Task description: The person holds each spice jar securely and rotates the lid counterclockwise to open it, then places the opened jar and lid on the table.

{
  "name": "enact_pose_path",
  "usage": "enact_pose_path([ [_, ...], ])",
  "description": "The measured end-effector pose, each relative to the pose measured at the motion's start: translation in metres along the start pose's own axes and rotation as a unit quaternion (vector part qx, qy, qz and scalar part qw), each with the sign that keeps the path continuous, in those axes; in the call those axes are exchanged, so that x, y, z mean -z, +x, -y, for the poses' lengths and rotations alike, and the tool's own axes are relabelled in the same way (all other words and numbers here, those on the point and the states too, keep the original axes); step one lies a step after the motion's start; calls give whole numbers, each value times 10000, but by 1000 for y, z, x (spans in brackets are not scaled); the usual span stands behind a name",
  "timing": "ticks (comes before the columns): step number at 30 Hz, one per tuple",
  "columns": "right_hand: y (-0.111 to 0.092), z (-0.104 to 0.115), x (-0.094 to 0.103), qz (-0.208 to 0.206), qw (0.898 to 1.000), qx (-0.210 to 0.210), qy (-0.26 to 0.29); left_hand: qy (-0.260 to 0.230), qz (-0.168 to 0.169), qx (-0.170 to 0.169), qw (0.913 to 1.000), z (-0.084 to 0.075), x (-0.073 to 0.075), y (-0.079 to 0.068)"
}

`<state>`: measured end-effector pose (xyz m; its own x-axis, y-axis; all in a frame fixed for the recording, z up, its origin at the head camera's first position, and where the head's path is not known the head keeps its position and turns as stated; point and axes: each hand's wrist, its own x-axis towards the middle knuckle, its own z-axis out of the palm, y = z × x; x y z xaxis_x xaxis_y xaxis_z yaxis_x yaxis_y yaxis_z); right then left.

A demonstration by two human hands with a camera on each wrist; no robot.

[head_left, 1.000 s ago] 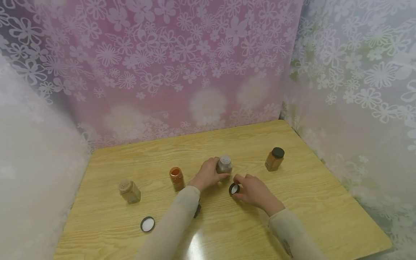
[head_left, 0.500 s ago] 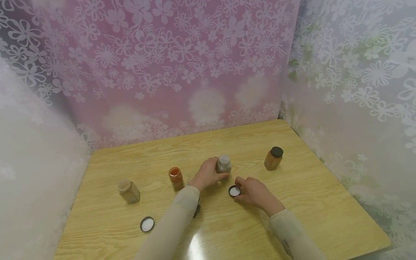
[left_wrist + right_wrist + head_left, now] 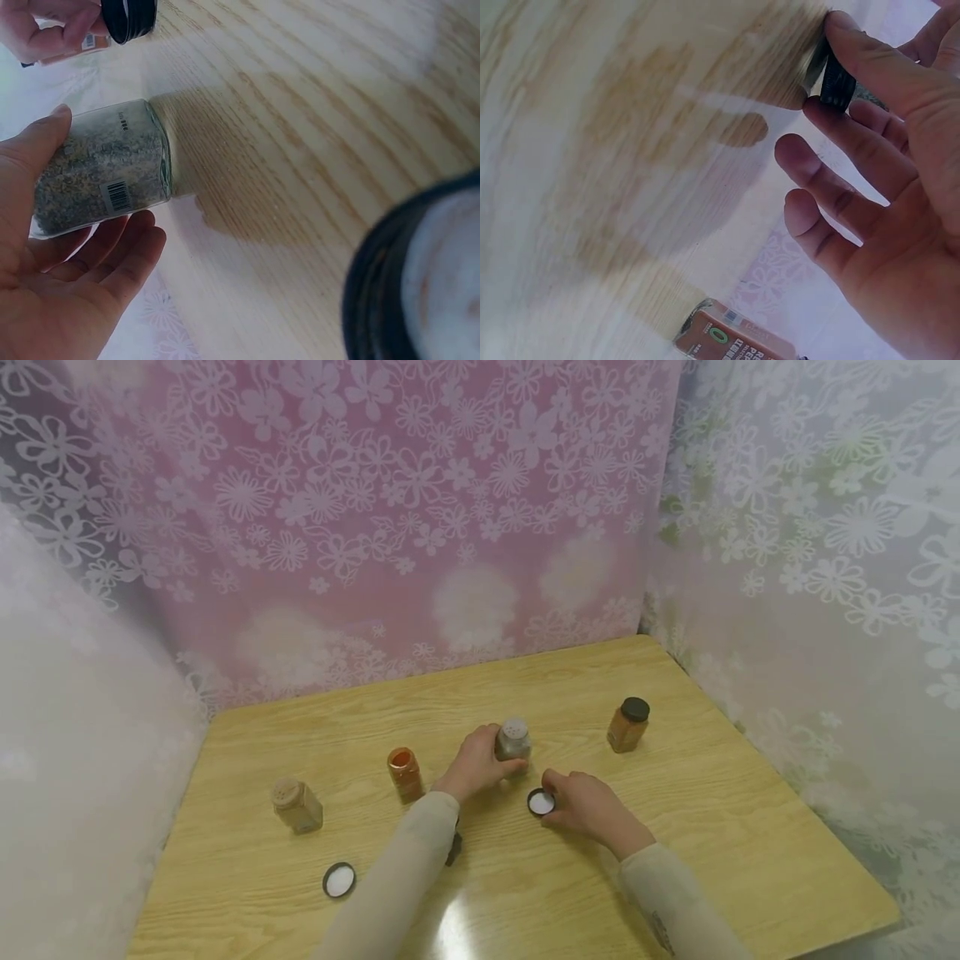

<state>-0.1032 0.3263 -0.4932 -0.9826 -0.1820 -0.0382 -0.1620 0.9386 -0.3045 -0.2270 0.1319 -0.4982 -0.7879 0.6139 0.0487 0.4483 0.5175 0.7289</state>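
My left hand (image 3: 480, 764) grips a clear glass spice jar (image 3: 513, 742) around its side. Through the glass in the left wrist view, the jar (image 3: 105, 169) shows grey-brown flakes and a barcode. A pale shaker insert with holes tops it in the head view. Just right of and nearer than the jar, my right hand (image 3: 592, 806) pinches a black cap (image 3: 541, 802) between thumb and index finger at the rim. This cap lies low at the table, its white lining facing up. In the right wrist view the other fingers of my right hand (image 3: 900, 172) are spread off the cap (image 3: 838, 84).
An orange-red jar (image 3: 406, 775) with no cap stands left of my left hand. Farther left is a tan jar (image 3: 297, 806) with a shaker top; a loose cap (image 3: 339, 880) lies nearer. A black-capped jar (image 3: 628, 725) stands right. My left forearm partly hides a dark object (image 3: 453, 850).
The cap in my right hand has tipped from a tilt to lying flat, lining up. My left hand and its jar have stayed in place. The head view has shifted slightly.
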Motion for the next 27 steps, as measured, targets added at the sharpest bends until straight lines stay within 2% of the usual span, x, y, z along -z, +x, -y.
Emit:
enact_pose_path([
  [11,0,-1,-2,-81,9999,74,47,28,4,104,9999,-1,-1,-1],
  [15,-1,-2,0,-79,9999,77,-18,-124,-22,117,9999,0,-3,-3],
  [21,-1,-4,8,13,9997,-181,145,-275,-188,253,9991,4,-7,-5],
  [27,-2,-12,22,9,9988,-417,268,-197,-293,621,9974,-3,-5,-14],
])
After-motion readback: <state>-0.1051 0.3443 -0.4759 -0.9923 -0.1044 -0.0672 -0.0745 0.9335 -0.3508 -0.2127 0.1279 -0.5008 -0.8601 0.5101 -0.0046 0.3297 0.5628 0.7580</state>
